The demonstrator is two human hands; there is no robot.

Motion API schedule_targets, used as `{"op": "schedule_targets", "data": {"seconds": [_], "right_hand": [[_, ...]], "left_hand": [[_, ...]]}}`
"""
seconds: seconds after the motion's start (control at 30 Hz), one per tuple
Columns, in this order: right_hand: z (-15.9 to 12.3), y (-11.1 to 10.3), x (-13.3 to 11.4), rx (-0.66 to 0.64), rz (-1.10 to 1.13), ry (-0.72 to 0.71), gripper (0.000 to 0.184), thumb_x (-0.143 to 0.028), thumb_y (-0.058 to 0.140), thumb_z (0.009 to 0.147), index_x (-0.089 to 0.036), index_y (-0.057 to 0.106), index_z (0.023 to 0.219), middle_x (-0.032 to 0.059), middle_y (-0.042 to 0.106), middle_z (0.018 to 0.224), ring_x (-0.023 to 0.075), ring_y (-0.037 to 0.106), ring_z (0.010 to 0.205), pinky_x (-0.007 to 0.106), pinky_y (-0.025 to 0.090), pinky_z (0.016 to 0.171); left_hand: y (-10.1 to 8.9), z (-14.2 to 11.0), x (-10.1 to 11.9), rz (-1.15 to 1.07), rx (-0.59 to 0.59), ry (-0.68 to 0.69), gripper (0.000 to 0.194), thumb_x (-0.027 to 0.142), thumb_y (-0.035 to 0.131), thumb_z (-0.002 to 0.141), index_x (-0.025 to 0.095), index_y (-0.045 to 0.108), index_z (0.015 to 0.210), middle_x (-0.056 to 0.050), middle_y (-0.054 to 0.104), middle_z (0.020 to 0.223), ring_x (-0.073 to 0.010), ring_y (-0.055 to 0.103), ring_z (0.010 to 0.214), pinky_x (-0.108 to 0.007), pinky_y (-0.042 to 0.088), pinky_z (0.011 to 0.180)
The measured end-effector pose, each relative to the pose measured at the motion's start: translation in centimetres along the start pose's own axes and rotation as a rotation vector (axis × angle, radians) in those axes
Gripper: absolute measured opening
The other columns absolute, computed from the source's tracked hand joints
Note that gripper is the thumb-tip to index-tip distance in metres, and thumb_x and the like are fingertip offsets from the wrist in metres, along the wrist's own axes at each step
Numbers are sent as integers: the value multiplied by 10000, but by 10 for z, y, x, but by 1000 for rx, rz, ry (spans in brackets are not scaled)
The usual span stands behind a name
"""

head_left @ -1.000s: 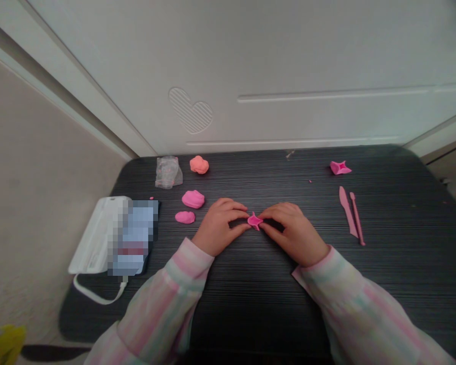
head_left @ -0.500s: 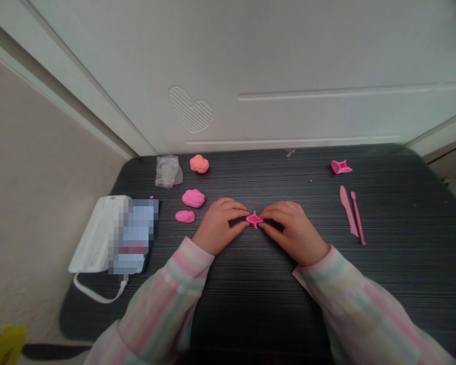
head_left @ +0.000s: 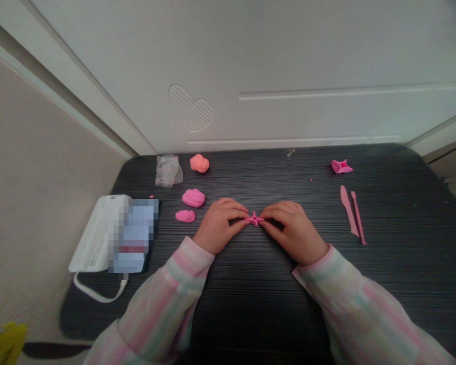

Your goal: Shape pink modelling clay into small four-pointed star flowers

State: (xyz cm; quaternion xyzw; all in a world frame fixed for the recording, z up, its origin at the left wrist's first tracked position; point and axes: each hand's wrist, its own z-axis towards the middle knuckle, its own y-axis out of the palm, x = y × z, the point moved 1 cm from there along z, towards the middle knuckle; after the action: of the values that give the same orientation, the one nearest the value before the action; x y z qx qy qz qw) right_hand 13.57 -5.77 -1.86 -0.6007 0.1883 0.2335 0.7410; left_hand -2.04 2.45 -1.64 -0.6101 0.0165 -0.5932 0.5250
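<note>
Between my hands is a small pink clay piece (head_left: 254, 219) with pointed corners and a hollow middle. My left hand (head_left: 221, 223) pinches its left corner between thumb and fingertips. From the other side, my right hand (head_left: 293, 229) pinches the right corner the same way. Just left of my left hand lie a pink clay lump (head_left: 193, 197) and a smaller, flatter pink clay lump (head_left: 185, 216). A similar pointed pink clay shape (head_left: 341, 166) sits at the back right of the dark table (head_left: 251, 304).
A pink plastic knife (head_left: 348, 210) and a thin pink modelling stick (head_left: 358, 218) lie at the right. Orange clay (head_left: 199, 163) and a crumpled clear wrapper (head_left: 168, 171) are at the back left. A phone (head_left: 135, 235) with a cable rests against a white device (head_left: 95, 233) at the left.
The clay piece's opening has narrowed, and its corners look more pinched into a star-like shape. Both hands stay in nearly the same place, still gripping it.
</note>
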Motion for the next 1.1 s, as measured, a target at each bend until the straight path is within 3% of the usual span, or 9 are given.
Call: {"op": "schedule_targets", "data": {"seconds": [0.43, 0.83, 1.0, 1.1], "right_hand": [[0, -12, -14, 95, 336, 64, 68, -229, 547, 750, -209, 583, 804, 14, 637, 789, 140, 579, 762, 285, 466, 700], [-5, -10, -18, 154, 536, 132, 70, -266, 549, 755, -217, 587, 788, 14, 632, 786, 145, 578, 758, 298, 466, 706], [-7, -8, -18, 150, 589, 160, 64, -257, 550, 757, -225, 589, 796, 3, 626, 781, 135, 570, 757, 285, 457, 699], [-7, -7, -18, 152, 605, 168, 67, -254, 546, 760, -228, 588, 804, 2, 622, 783, 136, 569, 761, 286, 456, 699]], "left_hand": [[-1, -6, 10, -509, 106, -225, 93, 192, 624, 684, 172, 671, 763, -31, 655, 781, -137, 583, 774, -271, 456, 746], [8, -8, 13, -950, 165, -345, 89, 187, 694, 607, 194, 684, 695, -7, 674, 747, -142, 601, 762, -315, 472, 766], [10, -8, 14, -1041, 183, -360, 68, 190, 691, 612, 203, 681, 678, 3, 675, 748, -131, 601, 759, -313, 466, 784], [9, -8, 15, -973, 186, -374, 73, 189, 687, 615, 190, 674, 686, 2, 672, 736, -123, 598, 725, -277, 477, 727]]}}
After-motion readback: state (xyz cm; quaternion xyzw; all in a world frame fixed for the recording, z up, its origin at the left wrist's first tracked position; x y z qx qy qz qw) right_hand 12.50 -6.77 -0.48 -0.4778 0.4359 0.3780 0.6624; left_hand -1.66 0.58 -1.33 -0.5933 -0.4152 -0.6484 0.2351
